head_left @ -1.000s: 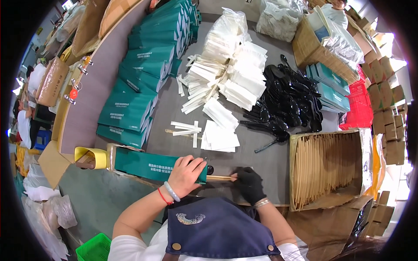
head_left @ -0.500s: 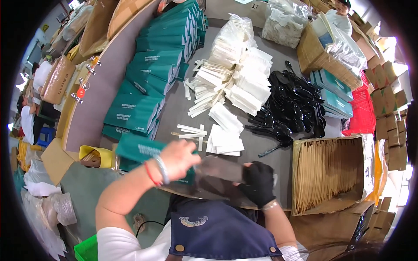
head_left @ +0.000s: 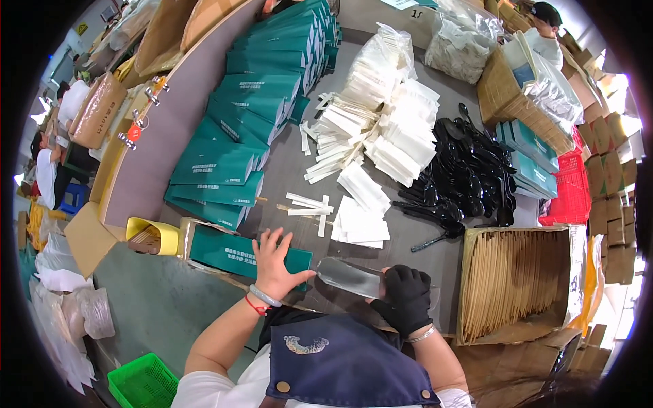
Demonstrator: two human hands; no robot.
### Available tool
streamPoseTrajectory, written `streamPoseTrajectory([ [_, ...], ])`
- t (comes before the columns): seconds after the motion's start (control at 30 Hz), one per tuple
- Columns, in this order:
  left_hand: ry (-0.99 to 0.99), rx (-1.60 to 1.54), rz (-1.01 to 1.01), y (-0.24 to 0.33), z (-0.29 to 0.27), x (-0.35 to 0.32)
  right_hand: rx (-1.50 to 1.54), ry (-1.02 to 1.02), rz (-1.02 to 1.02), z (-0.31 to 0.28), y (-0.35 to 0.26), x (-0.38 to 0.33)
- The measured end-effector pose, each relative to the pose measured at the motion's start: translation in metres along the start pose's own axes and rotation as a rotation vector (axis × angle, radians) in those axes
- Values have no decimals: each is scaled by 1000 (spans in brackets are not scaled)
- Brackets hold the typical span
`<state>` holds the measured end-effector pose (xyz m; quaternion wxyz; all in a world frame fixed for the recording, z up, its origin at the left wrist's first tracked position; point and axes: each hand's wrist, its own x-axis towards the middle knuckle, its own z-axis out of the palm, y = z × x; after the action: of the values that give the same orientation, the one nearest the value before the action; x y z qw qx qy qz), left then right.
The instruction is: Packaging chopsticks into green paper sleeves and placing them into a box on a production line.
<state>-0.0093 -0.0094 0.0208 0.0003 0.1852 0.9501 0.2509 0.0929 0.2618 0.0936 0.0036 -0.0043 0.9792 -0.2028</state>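
My left hand is open, its fingers spread over a teal printed paper sleeve. That sleeve lies flat in a low cardboard box along the table's near edge. My right hand, in a black fingerless glove, is closed on the right end of a clear plastic bag. The bag's left end reaches close to my left thumb; whether they touch, I cannot tell. A fanned pile of teal packets rises beyond my left hand. White paper packets and black plastic spoons lie farther off.
An open carton of wooden chopsticks stands at the right. Left of the box is a yellow container. Teal packets and a red crate sit at the far right. A grey partition borders the left side.
My left hand has gone from curled to spread. The blurred, tilted teal packet beside it is gone from there, and the box shows. My right hand still grips the bag. The view has shifted slightly.
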Motion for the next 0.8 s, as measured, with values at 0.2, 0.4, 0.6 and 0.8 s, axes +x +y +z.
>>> streamPoseTrajectory([
  [0.2, -39, -72, -24, 0, -5, 1, 72, -111, -34, 17, -12, 11],
  [0.4, -55, -149, 77, 3, -21, 17, 213, -6, -150, 53, -41, 33],
  [0.6, 385, 289, 340, -18, -50, 84, 137, 265, 49, 30, 27, -7],
  [0.8, 361, 175, 213, -97, -47, 104, -85, 599, 374, -2, 98, -80],
])
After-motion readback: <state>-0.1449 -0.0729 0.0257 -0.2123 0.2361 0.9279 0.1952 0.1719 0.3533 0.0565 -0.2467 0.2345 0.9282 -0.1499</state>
